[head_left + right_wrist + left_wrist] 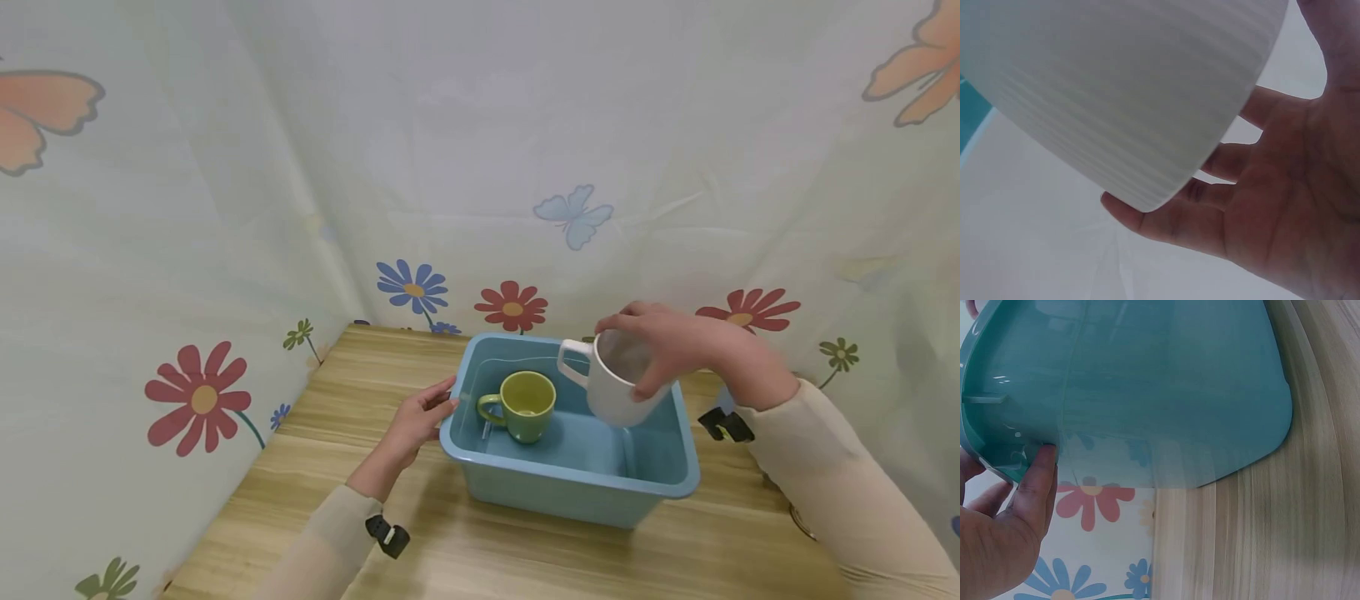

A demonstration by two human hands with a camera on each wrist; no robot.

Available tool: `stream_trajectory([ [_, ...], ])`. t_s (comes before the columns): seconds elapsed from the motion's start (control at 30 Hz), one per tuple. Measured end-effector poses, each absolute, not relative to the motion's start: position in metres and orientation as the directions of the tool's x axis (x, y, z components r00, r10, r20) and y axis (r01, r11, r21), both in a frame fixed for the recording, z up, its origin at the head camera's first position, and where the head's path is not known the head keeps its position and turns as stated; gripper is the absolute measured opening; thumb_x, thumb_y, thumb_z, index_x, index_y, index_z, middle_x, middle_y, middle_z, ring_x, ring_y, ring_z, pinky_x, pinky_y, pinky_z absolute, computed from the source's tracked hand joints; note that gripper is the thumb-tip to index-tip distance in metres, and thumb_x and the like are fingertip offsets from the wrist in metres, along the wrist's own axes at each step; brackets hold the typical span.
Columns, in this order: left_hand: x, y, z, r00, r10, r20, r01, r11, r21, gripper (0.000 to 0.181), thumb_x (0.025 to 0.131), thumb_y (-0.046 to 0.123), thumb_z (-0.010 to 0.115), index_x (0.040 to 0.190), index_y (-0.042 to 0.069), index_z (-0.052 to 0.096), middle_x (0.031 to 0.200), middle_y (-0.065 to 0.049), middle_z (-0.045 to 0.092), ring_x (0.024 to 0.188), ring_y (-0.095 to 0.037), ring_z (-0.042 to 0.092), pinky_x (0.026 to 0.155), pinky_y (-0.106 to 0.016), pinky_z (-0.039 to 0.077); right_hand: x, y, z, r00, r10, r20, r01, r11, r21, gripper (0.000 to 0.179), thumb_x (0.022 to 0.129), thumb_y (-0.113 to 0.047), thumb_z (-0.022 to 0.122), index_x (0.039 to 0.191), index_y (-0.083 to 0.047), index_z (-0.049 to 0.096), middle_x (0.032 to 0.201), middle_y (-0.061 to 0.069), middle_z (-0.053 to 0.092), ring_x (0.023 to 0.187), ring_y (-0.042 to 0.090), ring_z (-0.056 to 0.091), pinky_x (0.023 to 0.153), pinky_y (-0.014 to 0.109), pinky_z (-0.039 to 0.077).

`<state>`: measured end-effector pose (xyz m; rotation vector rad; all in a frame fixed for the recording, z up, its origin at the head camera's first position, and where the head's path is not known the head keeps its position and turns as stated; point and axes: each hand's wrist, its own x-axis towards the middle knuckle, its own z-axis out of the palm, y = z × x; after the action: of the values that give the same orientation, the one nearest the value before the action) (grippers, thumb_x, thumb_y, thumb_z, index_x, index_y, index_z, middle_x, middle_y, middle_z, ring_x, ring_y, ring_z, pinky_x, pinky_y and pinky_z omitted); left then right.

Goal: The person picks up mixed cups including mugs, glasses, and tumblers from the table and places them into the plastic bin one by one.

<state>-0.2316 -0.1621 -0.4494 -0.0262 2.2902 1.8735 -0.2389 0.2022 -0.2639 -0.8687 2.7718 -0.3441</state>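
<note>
White mug (617, 403) is where we look first: it sits in the grasp of the right hand (678, 340), over the right half of the blue tub (570, 472), mouth up and handle turned toward the green cup (528, 421). The right fingers and thumb reach round its upper part, thumb on the near side. The left hand (415, 423) holds the tub's left end, fingers bent about the rim, one of them against the outer wall in the left wrist view.

As for progress, we count one piece as settled — the green cup stands upright inside the tub, near its left end, touched by no hand. The white mug, we judge, is the unfinished part, since it is gripped and not released. We cannot tell whether its base meets the tub floor, nor whether it is going in or coming out.

Around this, we see a wood-grain table (360, 375) under the tub, a flowered curtain (450, 108) behind, and black wrist devices (388, 536) at the cuffs. In the way stand the tub's walls — and the green cup, near the mug's handle.
</note>
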Motion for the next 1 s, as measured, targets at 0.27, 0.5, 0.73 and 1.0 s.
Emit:
stream_trajectory([
  [0.27, -0.231, -0.164, -0.45, -0.984, 0.099, -0.151, -0.128, 0.209, 0.969, 0.051, 0.104, 0.017, 0.06, 0.153, 0.011, 0.048, 0.146, -0.024, 0.057, 0.115, -0.025, 0.065, 0.085, -0.042, 0.065, -0.239, 0.184, -0.277, -0.771, -0.625, -0.124, -0.57, 0.764, -0.303, 0.091, 0.063, -0.031, 0.095, 0.143, -0.02, 0.054, 0.138, 0.014, 0.056, 0.122, 0.036, 0.049, 0.083, 0.047, 0.063],
  [0.5, -0.233, -0.164, -0.45, -0.984, 0.109, -0.143, -0.118, 0.209, 0.971, 0.051, 0.104, 0.017, 0.06, 0.153, 0.01, 0.048, 0.146, -0.024, 0.057, 0.114, -0.025, 0.065, 0.085, -0.042, 0.065, -0.241, 0.171, -0.282, -0.754, -0.638, -0.156, -0.578, 0.758, -0.302, 0.09, 0.065, -0.03, 0.094, 0.144, -0.021, 0.054, 0.14, 0.012, 0.054, 0.124, 0.035, 0.048, 0.083, 0.045, 0.062],
  [0.73, -0.233, -0.164, -0.451, -0.983, 0.111, -0.145, -0.119, 0.21, 0.97, 0.051, 0.104, 0.018, 0.059, 0.153, 0.011, 0.048, 0.147, -0.024, 0.057, 0.117, -0.027, 0.065, 0.087, -0.045, 0.065, -0.245, 0.156, -0.288, -0.722, -0.667, -0.186, -0.606, 0.738, -0.297, 0.087, 0.067, -0.029, 0.093, 0.145, -0.021, 0.054, 0.14, 0.013, 0.054, 0.125, 0.035, 0.048, 0.082, 0.045, 0.061],
  [1.0, -0.235, -0.164, -0.452, -0.983, 0.111, -0.148, -0.123, 0.208, 0.97, 0.051, 0.104, 0.017, 0.059, 0.153, 0.011, 0.048, 0.149, -0.024, 0.055, 0.122, -0.03, 0.063, 0.088, -0.045, 0.064, -0.25, 0.142, -0.295, -0.685, -0.691, -0.229, -0.614, 0.718, -0.328, 0.088, 0.069, -0.03, 0.093, 0.147, -0.021, 0.052, 0.141, 0.013, 0.052, 0.127, 0.033, 0.046, 0.085, 0.044, 0.061],
])
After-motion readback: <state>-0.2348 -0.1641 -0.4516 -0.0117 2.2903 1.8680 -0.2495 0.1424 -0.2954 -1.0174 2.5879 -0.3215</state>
